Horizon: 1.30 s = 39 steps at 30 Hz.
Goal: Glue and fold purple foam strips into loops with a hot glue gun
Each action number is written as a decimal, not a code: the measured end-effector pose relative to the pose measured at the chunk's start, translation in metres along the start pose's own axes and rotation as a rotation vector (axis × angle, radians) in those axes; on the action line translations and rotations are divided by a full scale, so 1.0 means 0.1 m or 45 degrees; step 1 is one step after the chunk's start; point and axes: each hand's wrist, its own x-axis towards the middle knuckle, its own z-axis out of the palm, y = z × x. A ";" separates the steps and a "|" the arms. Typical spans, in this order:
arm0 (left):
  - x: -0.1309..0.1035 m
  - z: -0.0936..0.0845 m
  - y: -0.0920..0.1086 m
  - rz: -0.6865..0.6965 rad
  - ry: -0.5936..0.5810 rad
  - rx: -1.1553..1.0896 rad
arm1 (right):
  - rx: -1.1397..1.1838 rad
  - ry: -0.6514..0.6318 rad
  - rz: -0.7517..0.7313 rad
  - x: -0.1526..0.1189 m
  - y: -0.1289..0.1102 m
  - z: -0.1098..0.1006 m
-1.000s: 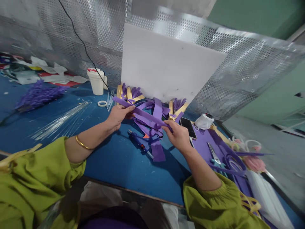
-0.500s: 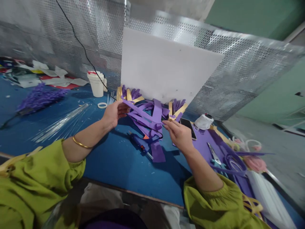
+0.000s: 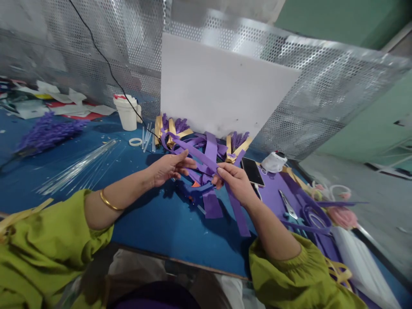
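Pinched between the thumb and fingers of my right hand (image 3: 233, 182) is a purple ribbon (image 3: 201, 155). One part of it runs up to the left into a loop, and a tail hangs down to the right. My left hand (image 3: 170, 168) is open beside the ribbon, its fingers apart and pointing right. More purple strips (image 3: 210, 148) lie tangled behind both hands. Under them, a blue glue gun (image 3: 189, 193) rests on the table, partly covered by strips and shadow. Small lavender bunches with gold ribbon (image 3: 236, 146) stand behind my right hand.
A white board (image 3: 222, 86) leans against perforated metal. To the left are a white cup (image 3: 126, 112), a tape roll (image 3: 135, 141), clear sticks and a lavender bunch (image 3: 48, 133). To the right lie a phone (image 3: 252, 171), scissors (image 3: 289, 208) and purple sheets. A black cord hangs across the left.
My left hand has let go of the ribbon, opened and moved right and down. My right hand has shifted slightly left along the ribbon, whose tail now hangs toward the table's front.
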 end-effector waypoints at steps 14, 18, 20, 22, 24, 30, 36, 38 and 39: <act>0.05 -0.12 0.23 0.463 0.472 -0.344 | 0.040 -0.322 0.280 0.03 0.01 -0.23; 0.07 -0.16 0.26 0.375 0.532 -0.353 | 0.020 -0.338 0.287 0.04 0.03 -0.25; 0.08 -0.18 0.26 0.380 0.517 -0.340 | 0.020 -0.336 0.296 0.04 0.03 -0.25; 0.10 -0.21 0.27 0.422 0.527 -0.306 | 0.024 -0.334 0.295 0.03 0.03 -0.25; 0.12 -0.26 0.30 0.449 0.620 -0.303 | 0.024 -0.349 0.278 0.03 0.02 -0.25; 0.09 -0.24 0.32 0.440 0.615 -0.300 | 0.022 -0.364 0.239 0.03 0.00 -0.21; -0.02 -0.02 0.13 0.336 0.215 0.063 | -0.042 -0.424 0.243 -0.03 0.01 -0.05; 0.00 -0.05 0.12 0.415 0.357 0.034 | -0.072 -0.419 0.267 -0.04 -0.01 -0.03; 0.01 -0.08 0.14 0.444 0.423 0.005 | -0.092 -0.400 0.273 -0.04 -0.02 -0.04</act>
